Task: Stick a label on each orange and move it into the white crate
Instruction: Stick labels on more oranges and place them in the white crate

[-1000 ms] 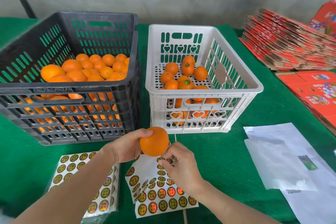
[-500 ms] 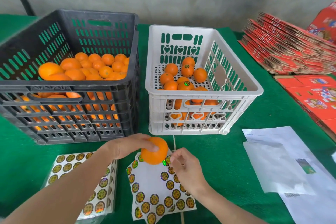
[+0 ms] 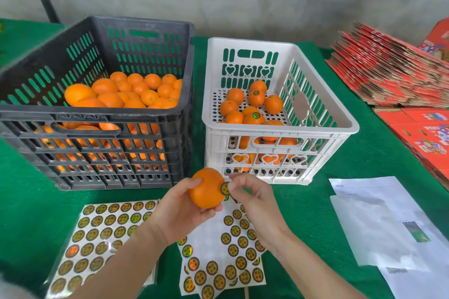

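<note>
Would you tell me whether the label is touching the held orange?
Touching: the head view shows the label lying against the orange's side, pinched by the right hand.

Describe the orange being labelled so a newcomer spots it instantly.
Find the white crate on the green table. Before its near wall, the left hand grips one orange. It alone is uncrated, the right hand pinching a label at its side.

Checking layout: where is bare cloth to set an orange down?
Bare cloth lies between the white crate and the papers, and left of the sticker sheets before the black crate. The near middle is crowded with sheets; the right edge with red cartons.
</note>
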`<control>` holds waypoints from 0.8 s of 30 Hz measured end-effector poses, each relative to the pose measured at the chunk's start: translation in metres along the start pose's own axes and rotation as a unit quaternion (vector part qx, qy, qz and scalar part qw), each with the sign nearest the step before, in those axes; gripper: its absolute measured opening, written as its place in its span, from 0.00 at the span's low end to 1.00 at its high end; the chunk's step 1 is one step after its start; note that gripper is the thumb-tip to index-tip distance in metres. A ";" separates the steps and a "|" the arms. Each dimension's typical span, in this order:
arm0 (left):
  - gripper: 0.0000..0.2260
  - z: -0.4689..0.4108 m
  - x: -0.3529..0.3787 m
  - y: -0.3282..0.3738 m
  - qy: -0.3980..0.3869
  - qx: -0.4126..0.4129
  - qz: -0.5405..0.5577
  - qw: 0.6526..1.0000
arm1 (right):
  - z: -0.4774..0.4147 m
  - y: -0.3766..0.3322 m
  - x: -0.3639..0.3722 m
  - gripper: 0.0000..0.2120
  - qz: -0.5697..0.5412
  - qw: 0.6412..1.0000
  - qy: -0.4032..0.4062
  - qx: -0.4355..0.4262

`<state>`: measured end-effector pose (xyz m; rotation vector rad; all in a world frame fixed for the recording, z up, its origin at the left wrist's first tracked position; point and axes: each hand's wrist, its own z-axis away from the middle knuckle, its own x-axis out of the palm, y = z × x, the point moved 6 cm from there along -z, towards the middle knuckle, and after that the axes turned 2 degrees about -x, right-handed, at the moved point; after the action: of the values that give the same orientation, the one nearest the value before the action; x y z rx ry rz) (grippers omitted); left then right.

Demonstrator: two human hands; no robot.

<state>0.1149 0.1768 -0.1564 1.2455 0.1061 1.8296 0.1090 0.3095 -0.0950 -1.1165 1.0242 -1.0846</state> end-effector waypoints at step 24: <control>0.32 0.026 0.039 0.016 -0.084 0.092 0.070 0.990 | 0.011 -0.041 0.010 0.20 0.144 0.975 0.021 -0.169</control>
<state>0.1216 0.1845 -0.1080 1.5654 0.0968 1.8580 0.1157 0.2970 -0.0535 -1.1700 1.3951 -0.7191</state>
